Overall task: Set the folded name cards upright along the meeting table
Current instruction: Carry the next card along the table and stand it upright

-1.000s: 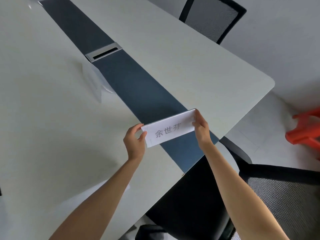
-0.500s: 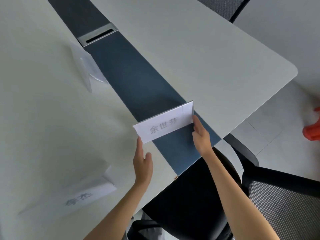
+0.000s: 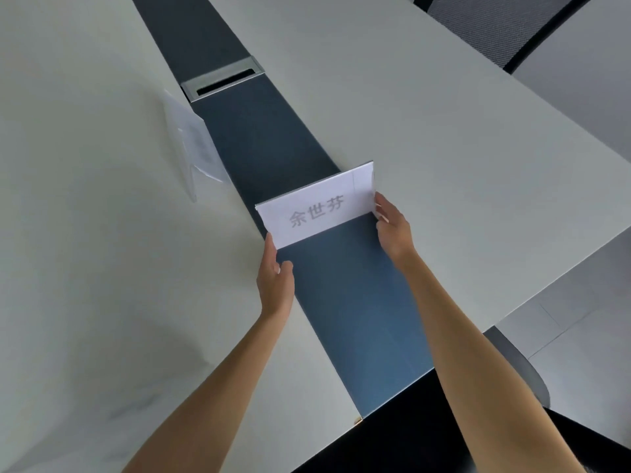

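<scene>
A white folded name card [image 3: 317, 208] with grey printed characters stands upright across the dark blue centre strip [image 3: 355, 302] of the pale meeting table [image 3: 444, 148]. My left hand [image 3: 275, 278] has straight fingers, and its fingertips touch the card's lower left corner. My right hand [image 3: 392, 227] touches the card's right edge with its fingers extended; whether it pinches the edge is unclear. A second folded card [image 3: 189, 148] stands upright on the table's left half, seen from the side.
A metal cable slot [image 3: 223, 80] is set into the blue strip beyond the cards. A black mesh chair [image 3: 495, 25] stands at the far right edge. A dark chair [image 3: 444, 431] sits at the near end of the table, below my arms.
The card has moved farther along the blue strip and now stands on it. Both hands followed it forward. My left hand went from gripping the card's end to fingertip contact.
</scene>
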`<state>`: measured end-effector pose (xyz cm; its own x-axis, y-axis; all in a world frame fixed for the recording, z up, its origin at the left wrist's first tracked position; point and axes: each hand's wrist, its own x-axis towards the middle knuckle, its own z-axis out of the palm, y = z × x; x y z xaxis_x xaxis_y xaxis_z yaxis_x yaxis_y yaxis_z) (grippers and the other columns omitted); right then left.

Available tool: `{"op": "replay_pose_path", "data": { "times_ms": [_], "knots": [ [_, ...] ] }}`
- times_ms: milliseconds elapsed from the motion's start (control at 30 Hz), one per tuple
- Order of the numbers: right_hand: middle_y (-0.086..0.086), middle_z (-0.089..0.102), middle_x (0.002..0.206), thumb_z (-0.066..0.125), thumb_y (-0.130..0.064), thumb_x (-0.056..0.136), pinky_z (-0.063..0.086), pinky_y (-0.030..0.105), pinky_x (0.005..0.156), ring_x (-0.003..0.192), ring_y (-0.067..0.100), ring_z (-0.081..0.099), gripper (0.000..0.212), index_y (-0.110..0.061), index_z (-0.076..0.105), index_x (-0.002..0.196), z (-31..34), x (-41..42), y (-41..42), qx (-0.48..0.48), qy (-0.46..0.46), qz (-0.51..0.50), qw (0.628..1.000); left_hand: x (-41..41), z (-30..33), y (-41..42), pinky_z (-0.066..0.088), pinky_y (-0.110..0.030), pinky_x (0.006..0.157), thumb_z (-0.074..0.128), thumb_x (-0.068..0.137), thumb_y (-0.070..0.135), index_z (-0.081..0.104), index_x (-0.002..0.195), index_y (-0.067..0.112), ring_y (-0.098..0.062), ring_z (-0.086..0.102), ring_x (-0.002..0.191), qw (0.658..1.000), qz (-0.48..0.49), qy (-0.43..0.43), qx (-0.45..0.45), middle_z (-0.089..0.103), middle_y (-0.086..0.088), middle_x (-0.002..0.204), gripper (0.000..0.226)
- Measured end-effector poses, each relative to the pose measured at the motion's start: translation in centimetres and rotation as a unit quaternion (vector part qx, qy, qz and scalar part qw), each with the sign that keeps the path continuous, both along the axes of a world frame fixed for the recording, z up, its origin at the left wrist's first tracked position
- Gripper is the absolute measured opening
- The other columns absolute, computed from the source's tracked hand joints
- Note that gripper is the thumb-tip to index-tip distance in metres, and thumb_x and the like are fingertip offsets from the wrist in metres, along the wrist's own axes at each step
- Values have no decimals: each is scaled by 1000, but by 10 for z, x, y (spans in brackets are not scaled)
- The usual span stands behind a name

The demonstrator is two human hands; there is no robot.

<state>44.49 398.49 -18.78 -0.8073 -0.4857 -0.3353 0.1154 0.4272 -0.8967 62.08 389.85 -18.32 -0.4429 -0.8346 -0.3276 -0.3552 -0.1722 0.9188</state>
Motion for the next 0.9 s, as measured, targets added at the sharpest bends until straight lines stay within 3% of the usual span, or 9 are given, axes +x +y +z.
{"op": "replay_pose_path", "data": {
  "times_ms": [133, 333, 500, 567, 700, 767, 900],
  "knots": [
    [2, 42, 144, 24, 5, 87, 29, 26, 110, 133, 16, 39, 57, -16, 37, 138, -4, -23, -30, 7, -8, 22, 1000, -16, -4, -23, 26, -41, 116, 34, 85, -4, 20, 143, 18, -17, 30, 139, 999, 22, 6, 29, 29, 0, 152, 64],
    [2, 40, 146, 25, 2, 86, 28, 36, 114, 135, 17, 35, 57, -17, 35, 138, -11, -39, -54, -6, 1, 43, 999, -29, -10, -43, 34, -34, 111, 36, 81, -3, 36, 137, 25, -10, 44, 125, 1000, -11, 3, -15, 45, 4, 142, 62],
    [1, 37, 148, 21, 6, 85, 24, 20, 110, 136, 14, 34, 61, -17, 30, 140, -17, -39, -55, 8, 21, 67, 998, -32, -15, -51, 35, -38, 111, 34, 79, -2, 34, 138, 24, -15, 45, 127, 999, -7, -11, -33, 46, 2, 142, 64],
    [1, 36, 148, 21, 6, 87, 24, 20, 110, 137, 14, 33, 59, -17, 29, 141, -18, -39, -55, 9, 24, 68, 997, -32, -17, -52, 33, -38, 112, 34, 80, -2, 33, 138, 23, -16, 42, 130, 999, -10, -15, -36, 43, 2, 143, 64],
    [3, 32, 150, 21, 7, 86, 23, 25, 114, 138, 14, 31, 61, -16, 27, 142, -15, -36, -52, -5, 0, 54, 999, -31, -14, -52, 28, -29, 113, 32, 82, -3, 31, 140, 18, -11, 39, 130, 1000, 7, -13, -19, 39, 7, 144, 62],
    [2, 32, 150, 22, 7, 84, 25, 28, 114, 138, 14, 31, 63, -16, 26, 142, -9, -28, -47, -6, -16, 43, 999, -28, -9, -50, 28, -30, 113, 31, 85, -1, 28, 141, 14, -15, 36, 134, 999, 44, -15, 0, 36, 0, 147, 59],
    [3, 48, 139, 32, 2, 84, 35, 31, 109, 127, 16, 46, 55, -14, 37, 136, 6, 15, -23, -11, -47, -40, 998, -13, 13, -32, 37, -33, 108, 36, 91, 8, 41, 133, 9, -20, 52, 121, 995, 96, 0, 42, 53, -8, 134, 42]
  ]
}}
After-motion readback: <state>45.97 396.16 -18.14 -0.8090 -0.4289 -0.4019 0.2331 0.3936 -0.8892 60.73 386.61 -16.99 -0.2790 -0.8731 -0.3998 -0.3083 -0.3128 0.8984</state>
